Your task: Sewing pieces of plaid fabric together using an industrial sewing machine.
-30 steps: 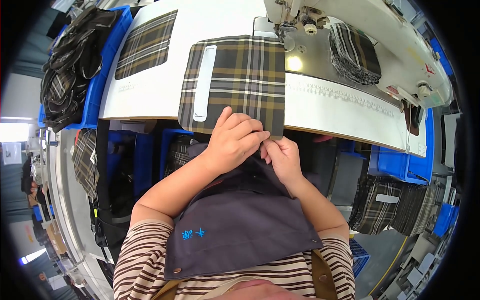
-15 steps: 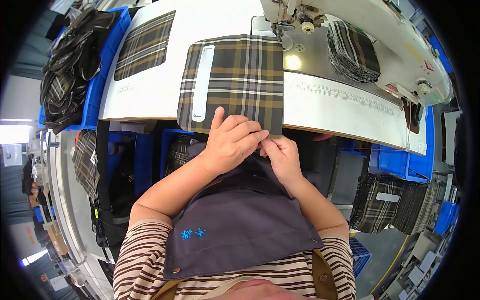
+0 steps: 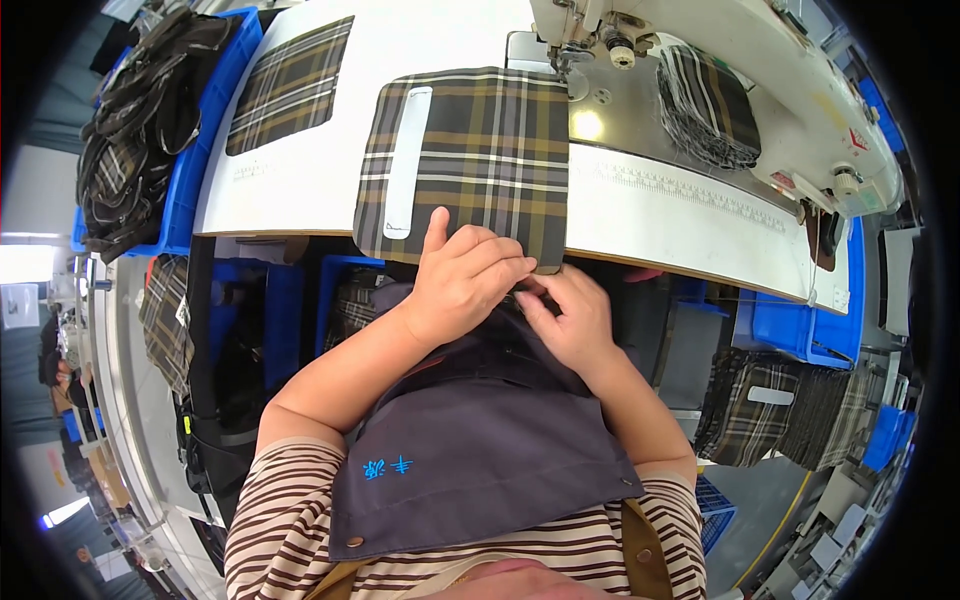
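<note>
Gripping: both hands meet at the near edge of a plaid fabric panel [image 3: 480,160] that lies flat on the white sewing table [image 3: 660,215].
Left hand [image 3: 462,285]: curled over the panel's lower edge, index finger stretched out flat on the cloth, other fingers bent and pinching the hem.
Right hand [image 3: 570,320]: just below the table edge, fingers bent in towards the left hand and touching it; they close on the same edge of the panel, though what lies under them is hidden.
Panel: dark brown, tan and white checks, rounded corners, a pale grey strip [image 3: 406,160] lying lengthwise on its left part; its far right corner sits near the needle of the sewing machine [image 3: 700,60].
Table: a second plaid piece [image 3: 290,85] lies to the left, well apart; a stack of folded plaid pieces [image 3: 708,105] rests on the machine bed.
Surroundings: blue bin [image 3: 215,90] at left with dark bundled cloth [image 3: 135,130]; more plaid pieces [image 3: 775,400] low at right.
Person: grey apron [image 3: 480,450] over a striped shirt.
</note>
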The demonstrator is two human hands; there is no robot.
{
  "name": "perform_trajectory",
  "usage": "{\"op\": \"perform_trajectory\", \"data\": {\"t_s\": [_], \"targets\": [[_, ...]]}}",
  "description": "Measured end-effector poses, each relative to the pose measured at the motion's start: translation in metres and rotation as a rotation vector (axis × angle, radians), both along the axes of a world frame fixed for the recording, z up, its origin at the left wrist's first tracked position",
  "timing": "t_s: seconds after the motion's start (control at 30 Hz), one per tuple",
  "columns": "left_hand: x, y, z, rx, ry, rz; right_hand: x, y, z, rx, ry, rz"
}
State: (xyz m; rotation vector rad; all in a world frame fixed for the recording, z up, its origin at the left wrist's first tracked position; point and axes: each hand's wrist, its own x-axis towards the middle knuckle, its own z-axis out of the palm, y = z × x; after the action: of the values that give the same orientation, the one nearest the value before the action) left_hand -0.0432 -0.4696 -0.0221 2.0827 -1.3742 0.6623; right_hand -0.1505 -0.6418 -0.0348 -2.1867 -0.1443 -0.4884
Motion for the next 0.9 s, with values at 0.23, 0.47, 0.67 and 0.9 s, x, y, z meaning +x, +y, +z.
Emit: {"op": "perform_trajectory", "data": {"t_s": [0.23, 0.47, 0.67, 0.9], "targets": [[0.003, 0.001, 0.004, 0.012, -0.005, -0.023, 0.011, -0.031, 0.006, -0.538, -0.517, -0.090], [0.015, -0.004, 0.028, 0.099, 0.251, -0.057, 0.021, -0.035, 0.025, -0.646, -0.510, 0.075], [0.061, -0.025, 0.032, 0.280, 0.324, -0.133, 0.022, -0.036, 0.044, -0.772, -0.387, 0.200], [0.073, -0.028, 0.032, 0.429, 0.299, -0.117, 0.031, -0.042, 0.045, -0.750, -0.358, 0.212]]}}
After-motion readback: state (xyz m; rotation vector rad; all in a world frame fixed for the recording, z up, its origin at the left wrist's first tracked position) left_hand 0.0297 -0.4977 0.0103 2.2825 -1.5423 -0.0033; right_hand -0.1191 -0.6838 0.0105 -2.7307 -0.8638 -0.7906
